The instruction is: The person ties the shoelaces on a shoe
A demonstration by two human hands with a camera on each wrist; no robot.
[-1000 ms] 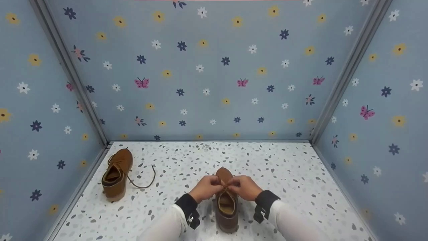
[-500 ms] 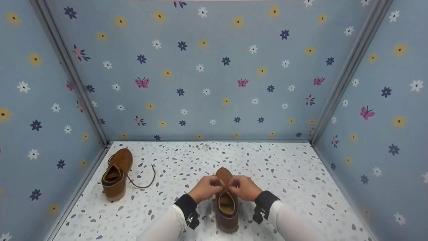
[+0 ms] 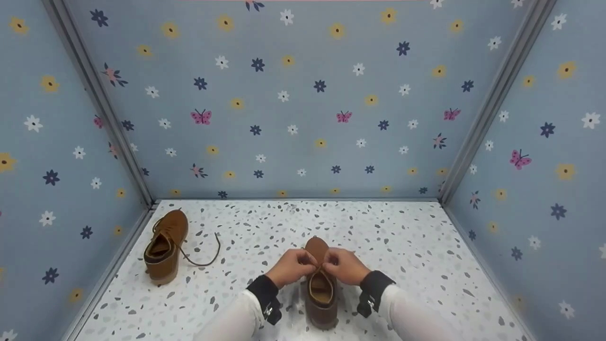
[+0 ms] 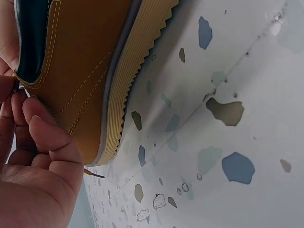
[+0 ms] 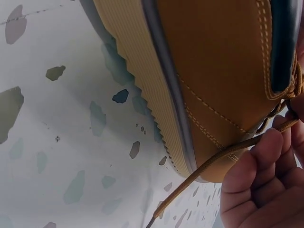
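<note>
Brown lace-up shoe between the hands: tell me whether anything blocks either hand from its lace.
Nothing visible: left hand and right hand both pinch the lace. The other brown lace-up shoe stands apart, to the left.

No readable text or numbers.

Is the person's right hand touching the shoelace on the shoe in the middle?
Touching. The right wrist view shows the right hand pinching the shoelace, with the loose end trailing out past the shoe.
</note>
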